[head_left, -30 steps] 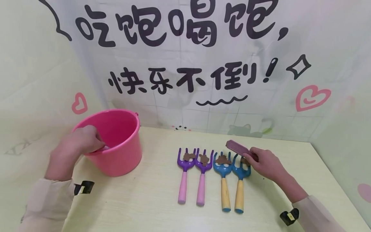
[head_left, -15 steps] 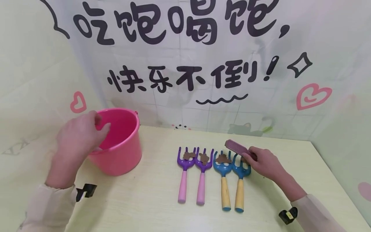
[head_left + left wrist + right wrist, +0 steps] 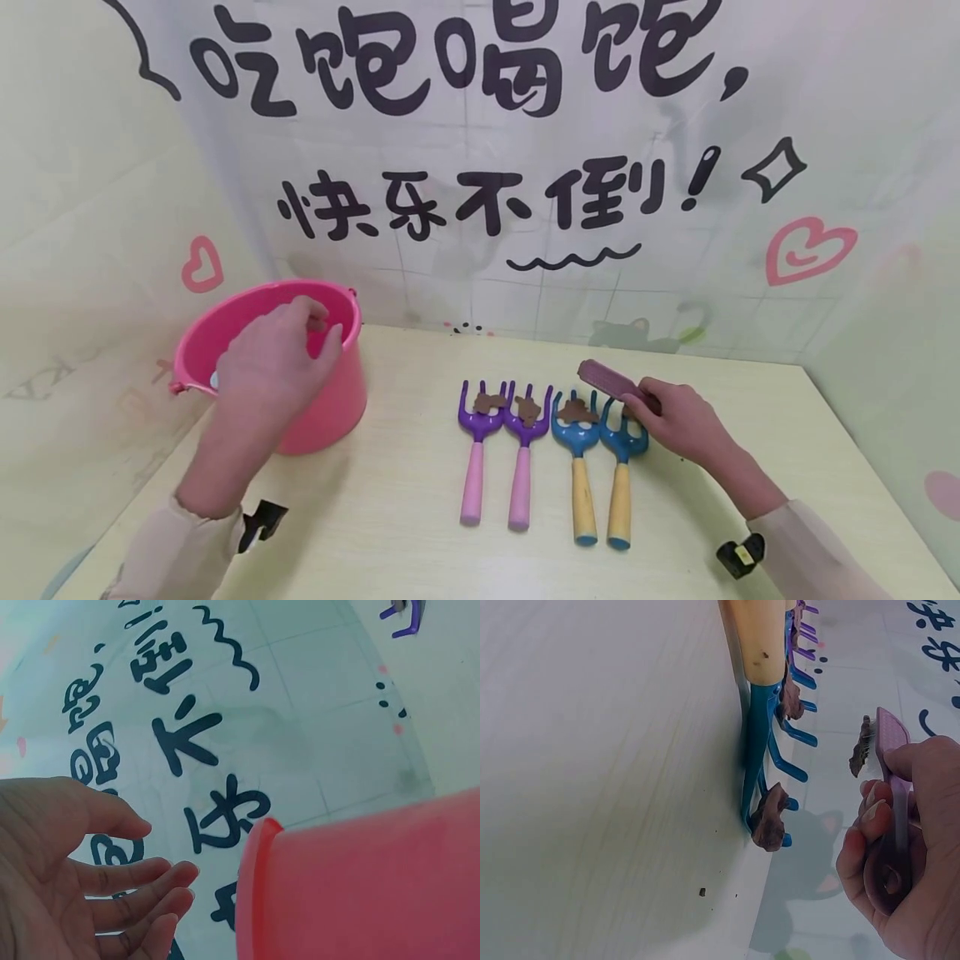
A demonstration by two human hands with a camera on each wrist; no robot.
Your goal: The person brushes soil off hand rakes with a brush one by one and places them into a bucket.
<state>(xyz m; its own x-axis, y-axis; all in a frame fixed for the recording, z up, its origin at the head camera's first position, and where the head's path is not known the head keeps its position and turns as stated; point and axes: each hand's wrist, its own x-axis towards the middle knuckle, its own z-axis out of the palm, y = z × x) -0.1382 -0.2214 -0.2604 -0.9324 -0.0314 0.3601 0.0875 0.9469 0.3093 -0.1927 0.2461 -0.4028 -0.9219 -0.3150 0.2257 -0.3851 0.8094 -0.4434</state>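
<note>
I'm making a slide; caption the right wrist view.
The right hand grips a purple brush near a blue garden fork bearing a brown lump.

The bucket (image 3: 337,396) is bright pink. Two forks have glossy purple heads (image 3: 480,428) and pink handles (image 3: 472,485); the other pair has blue heads (image 3: 577,438) and yellowish handles (image 3: 582,500) with blue ends (image 3: 586,541). The lumps (image 3: 491,403) on them are brown. The brush (image 3: 609,380) is dull mauve. The bench (image 3: 397,500) is cream, faintly streaked like wood. The whitish, thinly gridded sheet (image 3: 420,287) carries black lettering (image 3: 492,210) and pink hearts (image 3: 808,252). The sleeves (image 3: 180,554) are off-white, the wrist straps (image 3: 741,557) black.
</note>
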